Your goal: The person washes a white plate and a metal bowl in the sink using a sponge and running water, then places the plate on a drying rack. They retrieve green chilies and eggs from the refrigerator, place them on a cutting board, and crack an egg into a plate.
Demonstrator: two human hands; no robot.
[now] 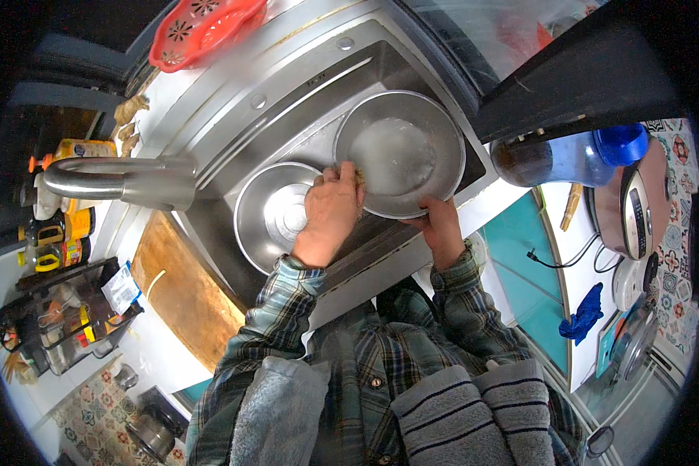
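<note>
My right hand (441, 224) grips the near rim of a large metal bowl (399, 201) in a stainless steel sink (303, 137). The bowl has cloudy liquid at its bottom. With curled fingers, my left hand (333, 212) is at the bowl's left outer side, against something small and brownish that is mostly hidden. Below and left of it, a smaller metal bowl (259, 233) rests in the sink, partly covered by my left hand. A curved metal faucet (122, 182) stands to the left.
A wooden cutting board (177, 279) lies left of the sink, near bottles (73, 224) and a black rack (93, 332). A red plastic basket (204, 29) sits behind the sink. To the right are a blue-capped plastic jug (565, 157), a rice cooker (623, 204) and a blue cloth (583, 314).
</note>
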